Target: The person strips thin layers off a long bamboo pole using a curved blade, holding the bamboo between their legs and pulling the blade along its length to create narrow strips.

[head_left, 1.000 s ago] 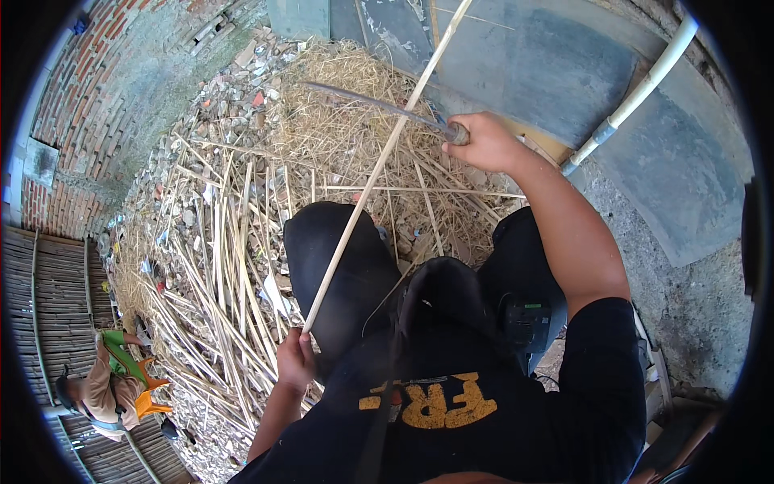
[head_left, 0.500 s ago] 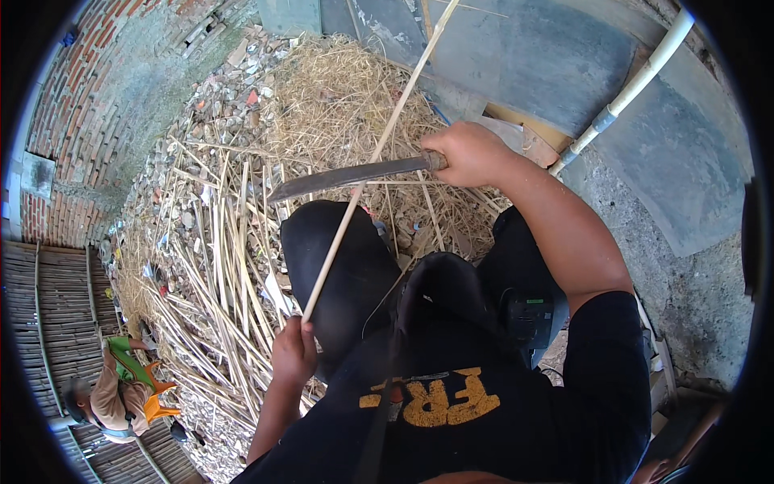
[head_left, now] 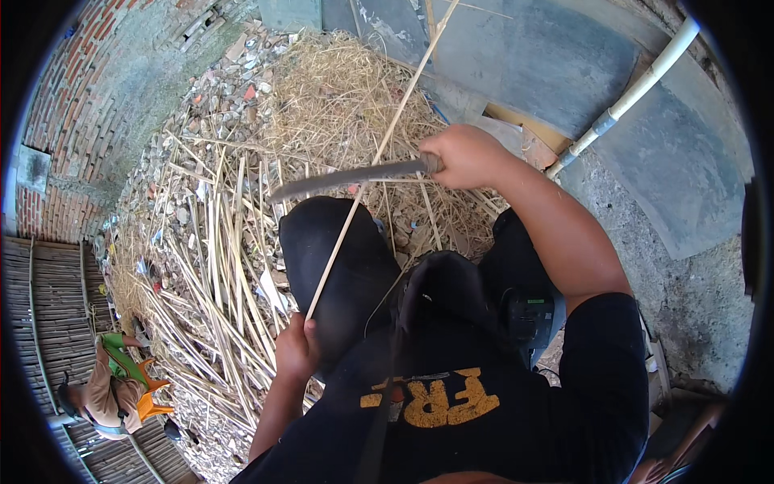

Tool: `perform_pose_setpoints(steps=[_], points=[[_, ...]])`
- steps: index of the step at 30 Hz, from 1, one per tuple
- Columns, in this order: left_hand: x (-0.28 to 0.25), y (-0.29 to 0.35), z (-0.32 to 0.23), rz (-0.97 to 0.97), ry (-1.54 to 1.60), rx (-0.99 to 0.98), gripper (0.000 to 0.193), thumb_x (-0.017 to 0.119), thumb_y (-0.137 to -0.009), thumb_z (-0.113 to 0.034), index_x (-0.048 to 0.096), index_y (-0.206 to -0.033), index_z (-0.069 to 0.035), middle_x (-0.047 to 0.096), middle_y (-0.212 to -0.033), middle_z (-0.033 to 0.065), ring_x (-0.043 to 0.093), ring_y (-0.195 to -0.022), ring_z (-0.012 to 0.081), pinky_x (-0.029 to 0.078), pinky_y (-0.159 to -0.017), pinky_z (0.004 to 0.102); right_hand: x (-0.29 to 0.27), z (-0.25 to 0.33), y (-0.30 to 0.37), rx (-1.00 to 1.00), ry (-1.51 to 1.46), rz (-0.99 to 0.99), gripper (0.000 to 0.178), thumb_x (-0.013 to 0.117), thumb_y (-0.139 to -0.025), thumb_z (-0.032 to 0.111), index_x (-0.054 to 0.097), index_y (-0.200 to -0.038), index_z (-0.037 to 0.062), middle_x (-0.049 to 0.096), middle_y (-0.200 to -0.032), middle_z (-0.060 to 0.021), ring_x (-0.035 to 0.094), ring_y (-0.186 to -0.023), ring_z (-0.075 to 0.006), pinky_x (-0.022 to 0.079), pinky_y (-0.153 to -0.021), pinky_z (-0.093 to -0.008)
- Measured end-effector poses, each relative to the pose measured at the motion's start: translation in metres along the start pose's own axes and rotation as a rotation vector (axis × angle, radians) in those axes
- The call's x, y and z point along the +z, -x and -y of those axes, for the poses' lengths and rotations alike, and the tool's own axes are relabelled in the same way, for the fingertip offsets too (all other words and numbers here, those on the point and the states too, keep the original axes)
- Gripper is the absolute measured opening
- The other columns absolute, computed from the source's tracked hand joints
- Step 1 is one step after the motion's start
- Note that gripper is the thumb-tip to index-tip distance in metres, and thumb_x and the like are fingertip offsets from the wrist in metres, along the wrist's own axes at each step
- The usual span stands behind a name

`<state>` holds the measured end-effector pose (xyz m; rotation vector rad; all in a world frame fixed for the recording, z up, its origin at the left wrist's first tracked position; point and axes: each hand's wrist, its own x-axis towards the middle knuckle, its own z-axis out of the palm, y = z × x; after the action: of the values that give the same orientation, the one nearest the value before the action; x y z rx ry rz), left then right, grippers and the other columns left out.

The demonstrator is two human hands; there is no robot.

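A long pale bamboo strip (head_left: 342,234) slants up and away across my left knee, its near end pinched between the thumb and fingers of my left hand (head_left: 297,348). My right hand (head_left: 468,158) is closed around the handle of a machete (head_left: 355,176). The dark blade points left and crosses the strip just beyond the knee, slightly blurred. Whether its edge touches the strip I cannot tell.
Split bamboo strips (head_left: 218,258) lie in a heap on rubble to the left. Beyond my knees is a pile of shavings (head_left: 339,97). A white pipe (head_left: 637,97) and grey panels (head_left: 556,64) stand right. Another person (head_left: 105,395) sits at far left.
The bamboo strip looks narrower, as if turned a little in my left hand. The machete has shifted only slightly, and its blade is now blurred.
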<state>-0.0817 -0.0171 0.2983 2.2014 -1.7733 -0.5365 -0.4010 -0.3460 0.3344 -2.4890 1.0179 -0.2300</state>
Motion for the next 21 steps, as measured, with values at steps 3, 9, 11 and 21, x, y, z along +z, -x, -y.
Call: perform_pose_setpoints(steps=[3, 9, 11, 21], points=[[0.002, -0.006, 0.0, -0.022, 0.054, -0.032, 0.034, 0.042, -0.104, -0.032, 0.05, -0.09, -0.003, 0.059, -0.067, 0.0278, 0.059, -0.067, 0.0517, 0.042, -0.059, 0.0596, -0.002, -0.017, -0.009, 0.082, -0.139, -0.054, 0.029, 0.073, -0.08, 0.025, 0.068, -0.102, 0.0066, 0.066, -0.077, -0.018, 0.066, -0.076, -0.0355, 0.051, -0.071, -0.045], [0.0, -0.002, 0.001, -0.041, 0.0, -0.013, 0.032, 0.044, -0.103, -0.033, 0.051, -0.09, -0.004, 0.06, -0.066, 0.0274, 0.059, -0.065, 0.0514, 0.044, -0.059, 0.0602, -0.012, -0.007, 0.002, 0.164, -0.069, -0.021, 0.015, 0.068, -0.077, 0.017, 0.066, -0.09, 0.0088, 0.067, -0.077, -0.0151, 0.066, -0.078, -0.0361, 0.051, -0.069, -0.0465], [0.0, -0.001, 0.001, -0.042, -0.044, -0.024, 0.031, 0.045, -0.103, -0.032, 0.051, -0.09, -0.004, 0.06, -0.066, 0.0273, 0.059, -0.064, 0.0514, 0.044, -0.059, 0.0604, -0.009, 0.007, 0.006, 0.103, 0.083, -0.055, 0.015, 0.068, -0.076, 0.017, 0.066, -0.09, 0.0094, 0.066, -0.075, -0.0156, 0.066, -0.078, -0.037, 0.051, -0.069, -0.0476], [0.008, 0.003, 0.004, -0.085, -0.06, -0.014, 0.027, 0.046, -0.102, -0.03, 0.05, -0.091, -0.005, 0.06, -0.064, 0.0259, 0.06, -0.062, 0.05, 0.045, -0.057, 0.0601, -0.008, 0.005, 0.006, 0.122, 0.079, -0.086, 0.02, 0.068, -0.074, 0.016, 0.067, -0.093, 0.011, 0.067, -0.075, -0.0145, 0.066, -0.077, -0.0386, 0.052, -0.07, -0.0491]])
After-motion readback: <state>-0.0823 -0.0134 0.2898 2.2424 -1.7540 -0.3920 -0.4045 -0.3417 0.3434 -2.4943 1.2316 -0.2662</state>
